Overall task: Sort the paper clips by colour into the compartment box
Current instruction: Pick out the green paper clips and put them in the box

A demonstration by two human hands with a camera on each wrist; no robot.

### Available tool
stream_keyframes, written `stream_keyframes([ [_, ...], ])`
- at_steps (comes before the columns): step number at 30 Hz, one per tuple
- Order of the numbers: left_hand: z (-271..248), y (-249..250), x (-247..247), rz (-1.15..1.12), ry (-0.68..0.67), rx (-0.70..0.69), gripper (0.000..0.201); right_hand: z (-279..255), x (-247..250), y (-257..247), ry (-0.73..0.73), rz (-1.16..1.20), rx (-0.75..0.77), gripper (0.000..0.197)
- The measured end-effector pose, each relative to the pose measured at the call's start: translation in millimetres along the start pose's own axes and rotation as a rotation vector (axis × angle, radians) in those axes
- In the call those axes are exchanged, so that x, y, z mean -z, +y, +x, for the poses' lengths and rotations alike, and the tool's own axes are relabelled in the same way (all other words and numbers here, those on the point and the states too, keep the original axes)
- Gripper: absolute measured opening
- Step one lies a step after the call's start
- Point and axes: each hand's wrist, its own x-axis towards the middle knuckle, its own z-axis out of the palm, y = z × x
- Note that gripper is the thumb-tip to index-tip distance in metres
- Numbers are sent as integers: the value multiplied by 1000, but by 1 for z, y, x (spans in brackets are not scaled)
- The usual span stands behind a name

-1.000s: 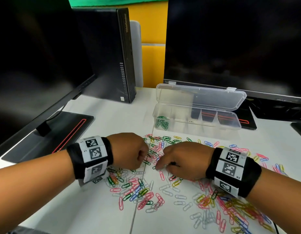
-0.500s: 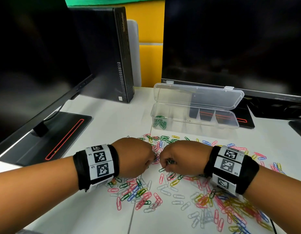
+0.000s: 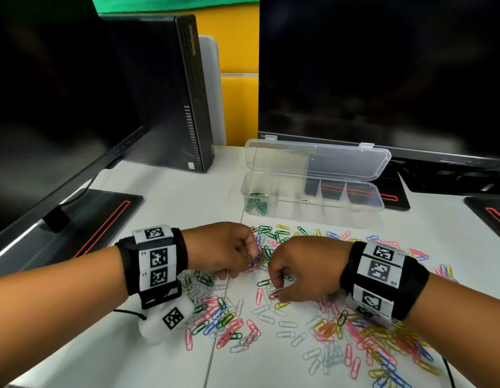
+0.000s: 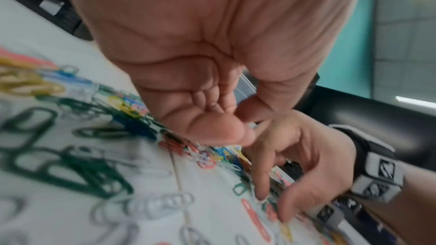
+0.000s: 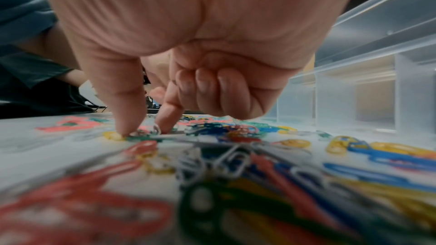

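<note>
While the right hand [image 3: 302, 268] pinches a green wire paper clip [image 3: 274, 294], the left hand [image 3: 220, 249] is curled, its contents hidden. Mixed coloured clips [image 3: 355, 337] litter the white desk [image 3: 164, 197]; the clear plastic compartment box [image 3: 313, 201] holds green ones before black monitors [image 3: 383, 71].

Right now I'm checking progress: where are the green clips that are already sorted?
In the head view, the sorted green clips sit in the leftmost compartment of the clear box, beyond the loose pile, in front of the right monitor.

I see a white table [image 3: 164, 191] carrying a loose scatter of coloured paper clips [image 3: 288, 317], the open clear compartment box [image 3: 313, 197] behind them, two black monitor bases [image 3: 83, 219], and an upright black computer [image 3: 170, 91].
</note>
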Motion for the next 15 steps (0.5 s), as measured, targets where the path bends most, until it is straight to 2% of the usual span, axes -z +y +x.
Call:
stream_keyframes([
  [3,3,6,-3,-105,28,36,25,-3,-2,-2,10,-34,22,11],
  [4,3,9,-4,-140,29,55,24,-5,-1,-3,16,-29,25,9],
  [6,4,15,-7,-117,1,67,10,-7,1,-2,23,6,15,7],
  [9,5,18,-11,351,-24,-28,5,-14,7,5,37,53,-41,6],
  [11,5,18,-18,696,38,-131,13,-17,9,10,58,-11,-78,9],
  [13,6,16,-24,871,110,-189,17,-19,9,11,73,-130,-111,12],
  [15,8,13,-30,963,126,-220,16,-19,6,6,117,-194,-102,14],
])
